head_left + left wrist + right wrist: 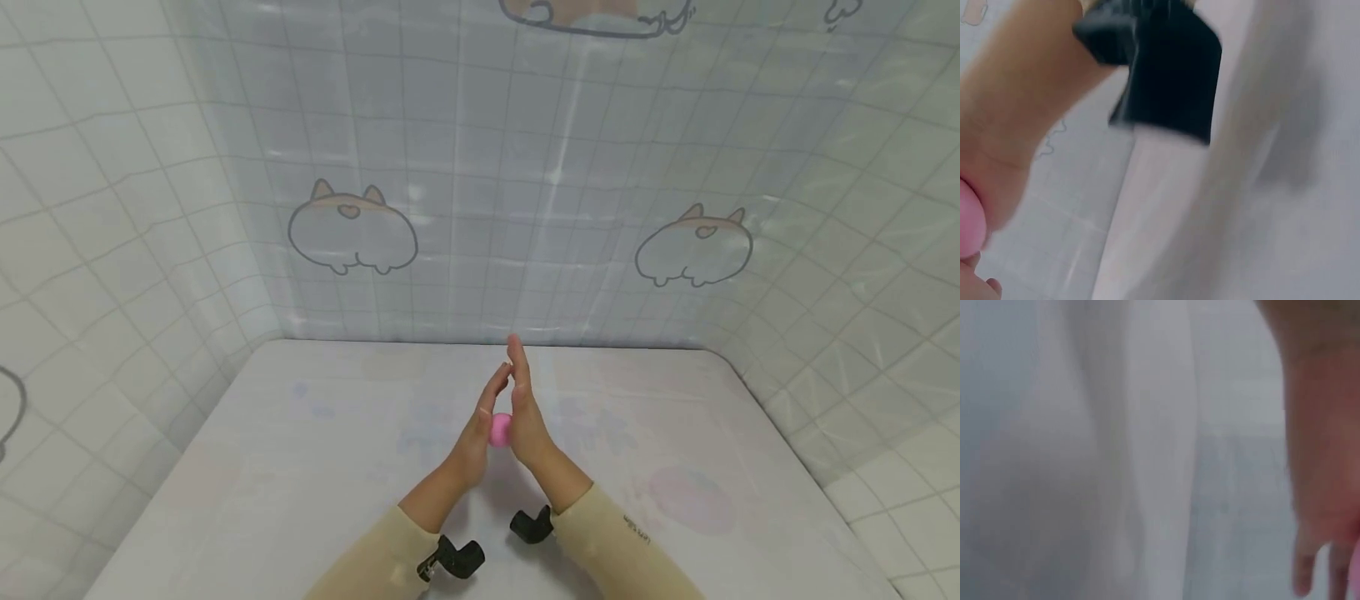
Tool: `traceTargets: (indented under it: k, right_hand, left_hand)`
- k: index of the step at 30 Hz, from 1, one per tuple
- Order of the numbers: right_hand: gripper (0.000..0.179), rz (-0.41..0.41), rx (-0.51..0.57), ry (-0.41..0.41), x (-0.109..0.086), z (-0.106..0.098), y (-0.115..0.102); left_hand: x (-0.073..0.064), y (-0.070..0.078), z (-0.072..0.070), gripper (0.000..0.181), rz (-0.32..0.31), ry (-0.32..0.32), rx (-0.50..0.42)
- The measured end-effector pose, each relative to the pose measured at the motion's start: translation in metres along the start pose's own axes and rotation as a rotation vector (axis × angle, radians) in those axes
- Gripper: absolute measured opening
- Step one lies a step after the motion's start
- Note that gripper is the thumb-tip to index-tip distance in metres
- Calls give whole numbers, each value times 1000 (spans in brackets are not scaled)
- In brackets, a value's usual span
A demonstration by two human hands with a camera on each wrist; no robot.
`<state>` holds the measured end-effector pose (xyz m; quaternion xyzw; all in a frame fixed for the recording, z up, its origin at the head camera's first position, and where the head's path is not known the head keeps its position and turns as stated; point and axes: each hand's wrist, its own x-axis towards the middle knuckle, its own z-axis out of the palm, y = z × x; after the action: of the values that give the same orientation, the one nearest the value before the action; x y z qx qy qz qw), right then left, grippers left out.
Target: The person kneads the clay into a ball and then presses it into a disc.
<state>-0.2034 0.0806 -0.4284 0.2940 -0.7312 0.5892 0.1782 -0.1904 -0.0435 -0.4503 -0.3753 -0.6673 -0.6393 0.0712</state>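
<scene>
A round pink ball (500,430) is pressed between the two palms over the table. My left hand (476,433) lies against its left side, and my right hand (528,421) against its right side. Both hands have straight fingers pointing away from me, with the fingertips leaning close together. In the left wrist view, part of the pink ball (969,222) shows at the left edge beside a palm. Only a sliver of pink ball (1356,575) appears in the right wrist view, next to a blurred hand (1325,456).
A pale table (337,467) with faint coloured prints lies under the hands. Grid-patterned curtains (487,167) with cartoon animals hang behind it and along both sides. Black wrist-camera mounts (461,558) stick out from the sleeves between the forearms.
</scene>
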Motion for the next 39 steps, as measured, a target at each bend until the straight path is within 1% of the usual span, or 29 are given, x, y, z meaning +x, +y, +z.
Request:
traceTargets:
  k: [3, 5, 8, 11, 13, 19, 21, 26, 30, 34, 37, 39]
  right_hand:
    - [84, 89, 37, -18, 2, -3, 9]
    - [82, 135, 65, -44, 1, -4, 14]
    - [82, 165, 107, -96, 0, -4, 19]
    - [83, 153, 110, -149, -2, -1, 22]
    - [85, 139, 101, -176, -4, 1, 24]
    - [85, 117, 109, -200, -10, 8, 24]
    - [83, 100, 111, -206, -12, 10, 22]
    - [81, 20, 118, -224, -14, 13, 13]
    - [80, -28, 150, -223, -13, 14, 4]
    - [82, -69, 177, -205, -10, 14, -1]
    - [82, -82, 178, -167, -7, 13, -3]
    - [82, -79, 158, -131, -5, 12, -4]
  left_hand:
    - [-1, 2, 1, 75, 16, -5, -35]
    - [-1, 5, 1, 76, 22, 1, -58]
    - [1, 8, 1, 76, 51, 36, -71]
    - [4, 10, -1, 76, 80, 93, -57]
    - [6, 10, -3, 76, 85, 130, -44]
    - [10, 7, -8, 78, 46, 213, -35]
    - [13, 6, -9, 80, 37, 234, -17]
    - [17, 3, -14, 83, 8, 269, 33]
    - [19, 0, -17, 82, -28, 281, 49]
    - [17, -5, -18, 81, -72, 267, 62]
    - [15, -8, -17, 81, -113, 236, 65]
    - [13, -10, -16, 82, -136, 204, 71]
